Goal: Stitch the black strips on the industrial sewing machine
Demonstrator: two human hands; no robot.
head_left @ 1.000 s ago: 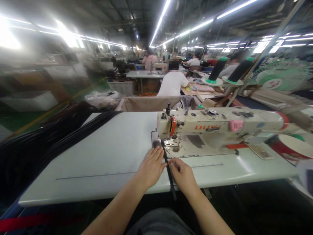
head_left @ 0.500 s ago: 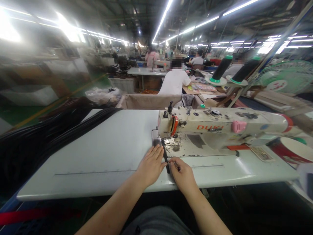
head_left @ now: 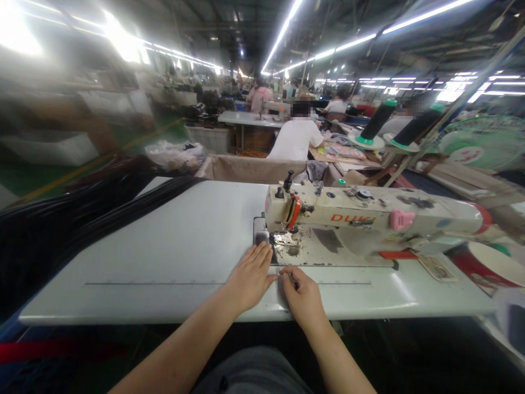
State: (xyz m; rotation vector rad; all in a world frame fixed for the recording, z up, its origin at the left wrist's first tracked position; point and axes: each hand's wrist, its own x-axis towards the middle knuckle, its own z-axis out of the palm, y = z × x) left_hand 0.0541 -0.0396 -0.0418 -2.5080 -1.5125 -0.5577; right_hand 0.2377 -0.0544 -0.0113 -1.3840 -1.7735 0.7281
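From here I judge the dark strip (head_left: pixel 274 255) mid-stitch at the sewing machine (head_left: pixel 348 210), left hand (head_left: pixel 251 278) flat, right hand (head_left: pixel 304 295) curled round perhaps a small tool (head_left: pixel 294 281), steady guiding needed next.

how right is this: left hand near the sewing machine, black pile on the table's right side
Wrong side: the head view shows the black pile on the left side of the table. The left hand is indeed near the sewing machine.

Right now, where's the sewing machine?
In the head view, the sewing machine sits right of centre on the white table, just beyond your right hand.
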